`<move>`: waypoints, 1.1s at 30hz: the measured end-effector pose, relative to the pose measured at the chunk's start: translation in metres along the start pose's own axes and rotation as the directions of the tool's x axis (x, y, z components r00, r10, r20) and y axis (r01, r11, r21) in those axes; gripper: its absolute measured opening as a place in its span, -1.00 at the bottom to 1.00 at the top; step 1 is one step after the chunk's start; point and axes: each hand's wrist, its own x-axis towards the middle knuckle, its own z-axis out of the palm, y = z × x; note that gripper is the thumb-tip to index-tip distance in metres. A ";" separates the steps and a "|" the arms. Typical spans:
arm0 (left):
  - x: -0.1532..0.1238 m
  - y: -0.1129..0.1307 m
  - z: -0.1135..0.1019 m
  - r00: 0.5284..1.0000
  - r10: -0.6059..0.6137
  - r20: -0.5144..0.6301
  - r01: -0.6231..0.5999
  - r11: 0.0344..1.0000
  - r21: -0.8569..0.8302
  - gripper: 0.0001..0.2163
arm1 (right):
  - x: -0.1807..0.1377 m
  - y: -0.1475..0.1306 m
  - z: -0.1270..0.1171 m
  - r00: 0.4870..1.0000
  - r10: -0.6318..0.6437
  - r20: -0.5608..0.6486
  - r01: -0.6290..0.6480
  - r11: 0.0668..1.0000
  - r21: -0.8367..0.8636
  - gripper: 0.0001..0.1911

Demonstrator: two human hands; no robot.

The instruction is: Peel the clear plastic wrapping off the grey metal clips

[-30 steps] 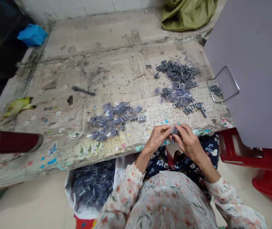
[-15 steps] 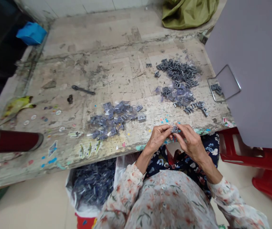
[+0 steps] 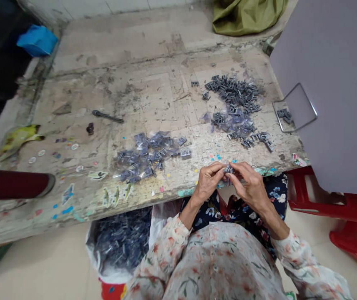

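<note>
Two heaps are carried by the worn bench (image 3: 153,96): loose grey metal clips (image 3: 235,93) at twelve o'clock from the hands, and bagged clips (image 3: 149,155) at ten o'clock. Bare room is seen toward eleven o'clock, and the near edge runs just under the hands. One small clip (image 3: 228,168) is pinched between the fingertips of the left hand (image 3: 208,181) and the right hand (image 3: 250,185), over that edge. It is judged light, stiff and easily dropped, and best gripped by its short sides.

A small dark grey metal clip (image 3: 228,168) is pinched between the fingertips of the left hand (image 3: 208,181) and the right hand (image 3: 250,185), just right of centre in the lower half of the frame; its finer shape is too small to tell
</note>
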 end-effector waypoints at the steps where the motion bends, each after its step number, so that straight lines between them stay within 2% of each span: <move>1: 0.000 0.000 0.000 1.000 0.005 0.000 -0.005 1.000 0.005 -0.76 | 0.000 0.000 0.001 1.000 0.000 -0.004 0.000 1.000 -0.006 -0.74; 12: -0.001 0.000 0.001 1.000 0.021 0.013 -0.022 0.997 0.080 -0.75 | -0.004 0.006 0.009 0.995 -0.060 -0.080 0.047 0.986 -0.162 -0.82; 14: 0.000 0.003 -0.001 1.000 -0.010 0.016 0.009 0.997 0.082 -0.73 | -0.003 0.011 0.006 0.993 -0.108 -0.050 0.097 0.977 -0.192 -0.79; 17: 0.007 0.011 -0.007 0.998 -0.040 0.057 0.033 0.991 0.126 -0.73 | 0.001 0.023 -0.006 0.974 -0.216 0.065 0.225 0.951 -0.211 -0.70; 19: 0.013 0.018 -0.009 0.997 -0.009 0.082 -0.009 0.977 0.214 -0.78 | 0.005 0.032 -0.015 0.951 -0.274 0.141 0.301 0.927 -0.226 -0.66; 22: 0.020 0.021 -0.007 0.986 0.127 0.105 -0.159 0.900 0.407 -0.84 | 0.011 0.041 -0.021 0.931 -0.313 0.189 0.352 0.906 -0.234 -0.63; 24: 0.019 0.017 -0.002 0.961 0.263 0.088 -0.267 0.795 0.544 -0.83 | 0.011 0.043 -0.017 0.940 -0.305 0.154 0.334 0.914 -0.230 -0.62; 27: 0.012 0.005 0.005 0.906 0.421 0.051 -0.341 0.654 0.675 -0.82 | 0.004 0.043 -0.003 0.967 -0.257 -0.003 0.250 0.946 -0.207 -0.64; 30: 0.005 -0.003 0.008 0.884 0.463 0.068 -0.366 0.594 0.716 -0.81 | -0.006 0.041 0.011 0.972 -0.192 -0.132 0.171 0.973 -0.153 -0.70; 33: 0.002 -0.005 0.007 0.886 0.457 0.082 -0.365 0.577 0.730 -0.80 | -0.009 0.038 0.020 0.978 -0.132 -0.162 0.116 0.988 -0.105 -0.76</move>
